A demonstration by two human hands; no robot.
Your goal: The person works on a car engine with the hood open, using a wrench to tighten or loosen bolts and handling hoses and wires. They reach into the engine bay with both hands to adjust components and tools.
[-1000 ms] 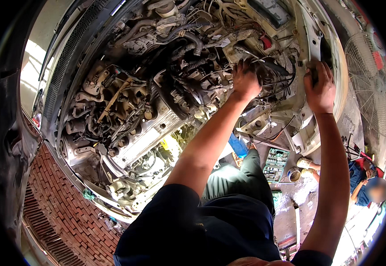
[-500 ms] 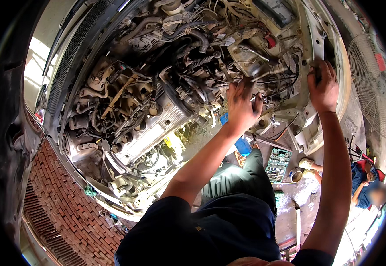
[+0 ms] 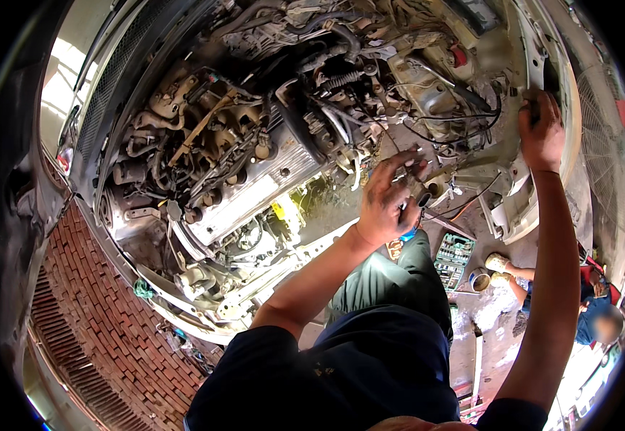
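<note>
My left hand point(image 3: 388, 205) hovers over the gap in front of the engine point(image 3: 255, 194), its blackened fingers bent but apart. No held thing shows clearly in it. Beside its thumb is a dark round end point(image 3: 424, 199) whose kind I cannot make out. At the right, my right hand point(image 3: 542, 140) rests on the car's fender point(image 3: 570, 151), fingers curled over the edge by a slot in the metal. Thin black cables point(image 3: 463, 136) loop between my hands, below a pale metal part of the engine bay point(image 3: 431, 93).
An open green socket set point(image 3: 454, 255) lies on the floor past my leg, beside a round tin point(image 3: 479, 280). A large fan point(image 3: 603, 129) stands at far right. Another person point(image 3: 593, 320) is low down at the right. Brick paving point(image 3: 104, 302) lies at left.
My left hand has drawn back from the cables toward my body, and its fingers have spread. The right hand keeps its place on the fender; the view has shifted slightly.
</note>
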